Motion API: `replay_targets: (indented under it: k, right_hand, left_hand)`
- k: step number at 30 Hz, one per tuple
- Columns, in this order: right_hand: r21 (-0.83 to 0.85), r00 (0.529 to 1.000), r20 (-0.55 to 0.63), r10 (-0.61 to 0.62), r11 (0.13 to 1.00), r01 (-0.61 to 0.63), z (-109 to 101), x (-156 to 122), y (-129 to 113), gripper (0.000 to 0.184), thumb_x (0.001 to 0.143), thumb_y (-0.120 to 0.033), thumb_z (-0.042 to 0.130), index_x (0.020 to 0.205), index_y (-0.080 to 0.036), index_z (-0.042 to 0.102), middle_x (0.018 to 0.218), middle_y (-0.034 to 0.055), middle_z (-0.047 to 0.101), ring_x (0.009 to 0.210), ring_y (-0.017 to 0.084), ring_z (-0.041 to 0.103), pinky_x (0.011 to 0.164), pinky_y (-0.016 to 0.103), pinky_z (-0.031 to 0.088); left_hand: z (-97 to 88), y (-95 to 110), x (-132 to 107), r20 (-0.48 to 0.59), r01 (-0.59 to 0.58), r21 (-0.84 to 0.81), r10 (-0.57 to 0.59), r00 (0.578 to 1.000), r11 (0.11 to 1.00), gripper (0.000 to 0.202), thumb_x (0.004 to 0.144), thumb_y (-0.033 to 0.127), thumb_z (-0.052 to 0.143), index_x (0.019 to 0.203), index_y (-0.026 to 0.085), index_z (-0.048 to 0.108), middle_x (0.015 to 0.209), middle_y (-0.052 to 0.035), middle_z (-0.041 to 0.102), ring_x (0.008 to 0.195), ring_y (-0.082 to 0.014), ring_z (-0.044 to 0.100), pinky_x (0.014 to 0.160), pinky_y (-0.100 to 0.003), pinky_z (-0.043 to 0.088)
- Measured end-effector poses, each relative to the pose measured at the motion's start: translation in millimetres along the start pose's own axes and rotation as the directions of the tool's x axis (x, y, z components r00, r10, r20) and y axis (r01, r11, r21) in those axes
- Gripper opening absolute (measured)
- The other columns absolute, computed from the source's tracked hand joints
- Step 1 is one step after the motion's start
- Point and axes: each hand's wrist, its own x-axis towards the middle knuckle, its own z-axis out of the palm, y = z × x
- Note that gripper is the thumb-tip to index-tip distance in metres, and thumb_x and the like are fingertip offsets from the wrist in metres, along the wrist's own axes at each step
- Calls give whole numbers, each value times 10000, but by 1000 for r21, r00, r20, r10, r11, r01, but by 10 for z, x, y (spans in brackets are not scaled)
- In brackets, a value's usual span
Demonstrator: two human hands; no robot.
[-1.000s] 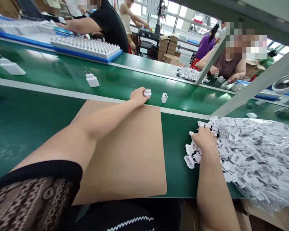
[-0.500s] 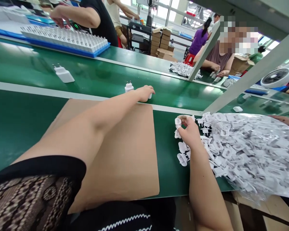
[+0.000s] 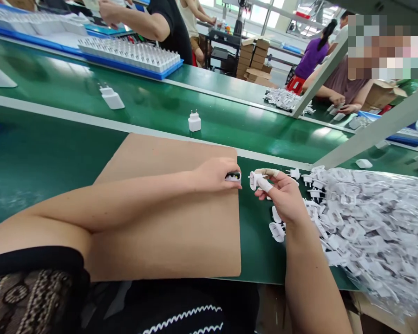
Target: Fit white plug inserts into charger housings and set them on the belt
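Observation:
My left hand [image 3: 218,174] is closed round a white charger housing [image 3: 234,177], whose open end faces right and shows dark parts inside. It is over the right edge of a brown cardboard sheet [image 3: 167,222]. Just to the right, my right hand [image 3: 282,190] pinches a white plug cap [image 3: 253,180] between thumb and forefinger, its oval opening turned toward the housing. A small gap separates the two pieces. Tape or finger covers wrap the thumb and forefinger of my right hand. Below it, loose plug caps [image 3: 277,231] lie on the green table.
A clear plastic bag [image 3: 379,222] heaped with plug caps lies at the right. Beyond the pale strip, chargers [image 3: 194,121] stand or lie on the green belt. A blue tray [image 3: 149,69] holds rows of chargers. A slanted metal post [image 3: 365,125] rises at right; co-workers sit opposite.
My left hand has come back from the belt to the cardboard, bringing the charger housing. My right hand has lifted a plug cap off the loose pile. The view has shifted left.

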Motion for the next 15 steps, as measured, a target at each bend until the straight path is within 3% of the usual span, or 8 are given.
replay_targets:
  k: [4,6,8,11,15]
  right_hand:
    - [10,995,48,-83,997,82,103,-16,34,325,760,-446,865,968,-235,732,992,41,747,805,179,710,797,386,621]
    - [-79,986,41,-162,983,165,161,-12,91,245,818,-413,817,952,-233,721,987,46,740,842,185,701,832,397,608]
    - [-219,967,10,-256,943,252,210,-23,134,251,854,-351,775,1068,-241,703,1090,62,728,928,194,695,878,402,594]
    - [-428,929,-23,-369,843,324,252,-89,110,398,868,-263,741,1253,-267,641,1217,72,705,1003,196,690,911,394,586]
    - [-670,892,109,-439,630,392,264,-193,-10,179,908,-211,678,1074,-263,722,1011,48,745,904,205,686,811,370,586]
  left_hand:
    - [220,5,-211,-29,104,-173,-111,993,979,355,774,436,830,1007,189,727,894,-33,665,838,-195,617,743,-298,468]
    - [323,-37,-253,-31,153,-334,-173,984,930,446,720,428,873,1063,189,717,895,-17,652,808,-177,606,726,-289,481]
    - [402,-70,-282,-26,160,-444,-191,981,882,418,727,416,865,1039,183,714,870,-5,635,780,-161,593,712,-281,484]
    - [450,-86,-312,-36,127,-492,-165,986,861,291,792,395,809,967,179,724,848,-7,635,784,-158,590,722,-282,481]
    - [426,-75,-325,-47,78,-515,-119,992,853,327,791,394,810,1048,204,742,882,-16,654,823,-169,598,737,-289,481]
